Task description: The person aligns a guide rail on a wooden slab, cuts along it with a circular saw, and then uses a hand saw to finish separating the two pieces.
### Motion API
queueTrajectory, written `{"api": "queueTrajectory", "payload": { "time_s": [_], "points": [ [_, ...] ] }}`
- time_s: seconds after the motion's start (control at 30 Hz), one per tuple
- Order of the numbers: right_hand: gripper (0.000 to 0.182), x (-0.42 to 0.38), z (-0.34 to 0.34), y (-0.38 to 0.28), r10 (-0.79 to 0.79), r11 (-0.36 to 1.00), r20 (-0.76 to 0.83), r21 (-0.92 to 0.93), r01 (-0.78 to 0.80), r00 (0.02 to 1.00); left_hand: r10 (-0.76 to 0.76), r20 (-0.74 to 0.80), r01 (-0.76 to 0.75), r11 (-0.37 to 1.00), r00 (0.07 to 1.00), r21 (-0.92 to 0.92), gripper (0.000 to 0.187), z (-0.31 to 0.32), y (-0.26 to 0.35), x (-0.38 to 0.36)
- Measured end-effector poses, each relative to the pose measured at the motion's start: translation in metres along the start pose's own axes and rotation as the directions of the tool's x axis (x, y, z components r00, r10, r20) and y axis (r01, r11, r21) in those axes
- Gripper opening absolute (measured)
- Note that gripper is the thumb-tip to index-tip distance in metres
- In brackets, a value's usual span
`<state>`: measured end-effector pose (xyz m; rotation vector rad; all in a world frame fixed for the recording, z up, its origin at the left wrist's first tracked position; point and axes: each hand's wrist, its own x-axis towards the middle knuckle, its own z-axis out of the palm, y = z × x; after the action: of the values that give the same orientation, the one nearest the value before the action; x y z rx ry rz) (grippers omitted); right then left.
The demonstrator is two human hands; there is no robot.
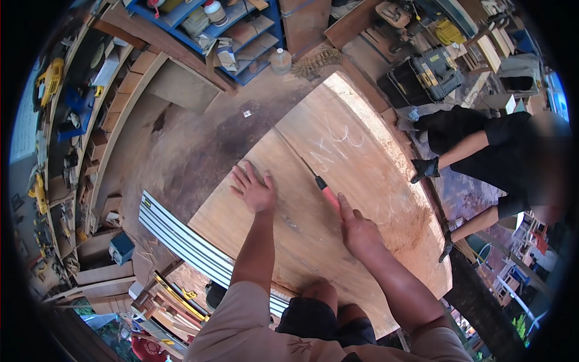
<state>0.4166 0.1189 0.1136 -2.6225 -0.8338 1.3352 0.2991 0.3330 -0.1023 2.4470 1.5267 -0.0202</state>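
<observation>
A large wooden board [295,253] lies in front of me, with pale chalk-like writing [341,148] across its far half. My left hand [256,190] rests flat on the board near its left edge, fingers spread. In my right hand [360,232] is the red handle of a hand saw [330,198]. Its thin blade, seen nearly edge-on, runs from the black collar up and left toward the board's far left edge. Whether the teeth sit in a cut is too small to tell. Sawdust [416,232] covers the board's right side.
Along the right edge, a co-worker's gloved hands [424,170] are at the board. A ribbed metal rail [187,238] lies under its left side. Beyond stand blue shelves [265,30], a clear jug [281,61] and a black-and-yellow toolbox [435,73]. Tool-laden shelving lines the left wall.
</observation>
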Motion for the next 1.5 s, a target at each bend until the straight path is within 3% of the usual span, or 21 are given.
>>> {"api": "queueTrajectory", "payload": {
  "time_s": [0.9,1.5],
  "points": [
    [0.061,-0.007,-0.008,-0.005,-0.021,0.999,-0.109,-0.040,0.016,0.994,-0.007,0.040,0.006,1.000,0.999,0.021,0.071,0.002,-0.003,0.001],
    [0.061,0.009,0.003,-0.010,0.056,0.991,-0.014,-0.119,-0.057,0.998,0.010,0.020,-0.010,1.000,1.000,-0.011,0.073,0.005,-0.005,0.002]
  ]
}}
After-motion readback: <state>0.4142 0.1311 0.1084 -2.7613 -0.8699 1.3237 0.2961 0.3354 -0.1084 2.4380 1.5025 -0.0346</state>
